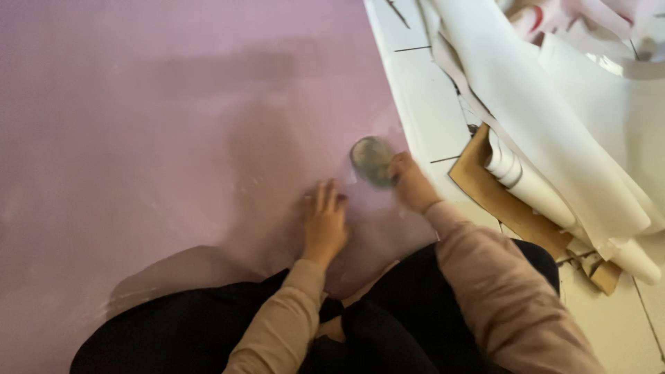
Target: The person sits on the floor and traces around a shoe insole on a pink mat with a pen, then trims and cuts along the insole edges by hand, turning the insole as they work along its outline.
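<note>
Closest to the camera are the person's knees in black trousers (208, 332), kneeling right on the near edge of a big pink sheet (138, 138) that covers most of the floor, and I'll use that sheet as the reference for everything else. Tan sleeves (485, 291) run forward from there. The left hand (323, 221) lies flat on the sheet, palm down with the fingers spread forward, holding nothing, just pressing on the pink stuff a little in from its right edge. The right hand (410, 181) sits a bit farther out and closer to that right edge, fingers curled around a small round greyish disc-shaped thing (372, 161) (it's blurry, so I honestly can't say what it is exactly), which rests against the sheet just beside its right edge. The two hands are near each other but not touching. Off the sheet's right edge there's white tiled floor (422, 97), then a flat piece of brown cardboard (499, 201) with a white roll (526, 183) lying on it, and farther right and up a heap of big off-white paper sheets (554, 104) draped over each other.
</note>
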